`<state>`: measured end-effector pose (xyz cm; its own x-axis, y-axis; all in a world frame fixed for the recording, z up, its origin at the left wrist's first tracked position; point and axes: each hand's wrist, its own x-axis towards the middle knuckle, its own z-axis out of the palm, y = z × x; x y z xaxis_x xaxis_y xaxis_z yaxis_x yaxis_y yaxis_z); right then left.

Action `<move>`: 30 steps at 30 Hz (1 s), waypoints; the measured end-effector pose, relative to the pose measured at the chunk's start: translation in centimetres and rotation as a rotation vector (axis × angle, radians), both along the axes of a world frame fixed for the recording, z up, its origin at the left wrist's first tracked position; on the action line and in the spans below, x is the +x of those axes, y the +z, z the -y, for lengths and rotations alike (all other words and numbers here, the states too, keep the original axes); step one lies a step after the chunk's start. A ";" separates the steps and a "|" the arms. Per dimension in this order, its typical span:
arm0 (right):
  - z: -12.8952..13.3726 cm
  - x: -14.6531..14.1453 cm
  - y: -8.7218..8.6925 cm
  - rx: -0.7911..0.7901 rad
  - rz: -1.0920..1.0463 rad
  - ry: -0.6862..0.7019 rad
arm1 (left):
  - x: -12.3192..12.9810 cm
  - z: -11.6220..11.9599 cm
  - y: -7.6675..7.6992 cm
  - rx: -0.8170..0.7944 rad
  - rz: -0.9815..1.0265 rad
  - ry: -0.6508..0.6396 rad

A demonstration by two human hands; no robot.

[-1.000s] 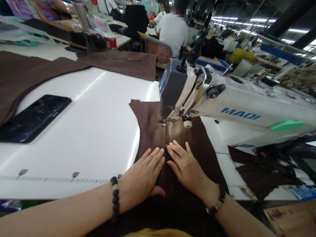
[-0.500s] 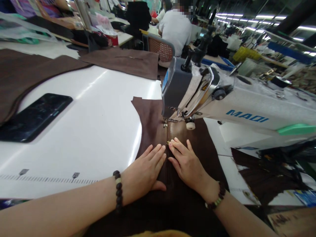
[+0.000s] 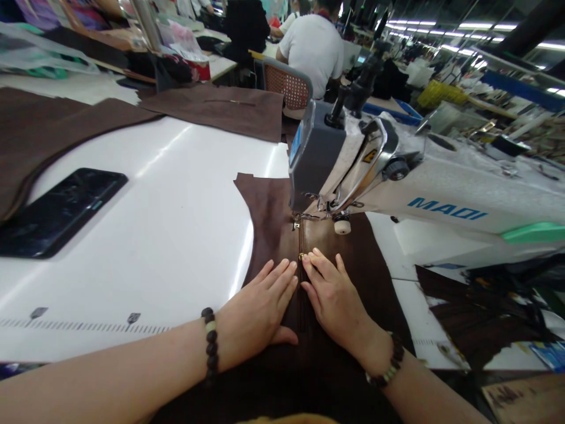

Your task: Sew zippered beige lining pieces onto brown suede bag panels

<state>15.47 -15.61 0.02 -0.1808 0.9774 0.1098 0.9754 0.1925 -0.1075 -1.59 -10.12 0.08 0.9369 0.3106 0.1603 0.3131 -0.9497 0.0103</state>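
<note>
A dark brown leather-like panel (image 3: 269,206) lies under the sewing machine (image 3: 348,159), its zipper (image 3: 302,238) running from the presser foot (image 3: 296,224) toward me. My left hand (image 3: 262,303) rests flat on the panel left of the zipper, fingers stretched out. On the zipper's right side my right hand (image 3: 333,294) also lies on the panel, fingers extended. Its fingertips are beside the small gold zipper pull (image 3: 301,257); whether they touch it is hard to tell. The needle tip is too small to make out.
At left a black phone (image 3: 66,209) lies on the white table (image 3: 176,235), which has a printed ruler edge. More brown panels (image 3: 220,112) lie behind. Dark scraps (image 3: 468,312) are at right. A person in a white shirt (image 3: 313,53) sits beyond the machine.
Both hands and the panel stay almost in place. The view has shifted very slightly, and the person in the white shirt has moved a little.
</note>
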 end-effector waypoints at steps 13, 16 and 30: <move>-1.3 -0.3 0.0 0.010 0.014 -0.066 | 0.5 -1.5 -0.4 -0.053 -0.018 0.019; -1.7 -0.3 -0.1 0.009 0.015 -0.085 | 0.6 -1.9 -0.4 -0.072 -0.025 0.024; -4.3 -0.1 -0.1 0.005 -0.036 -0.133 | 1.4 -4.9 0.0 -0.122 -0.042 0.012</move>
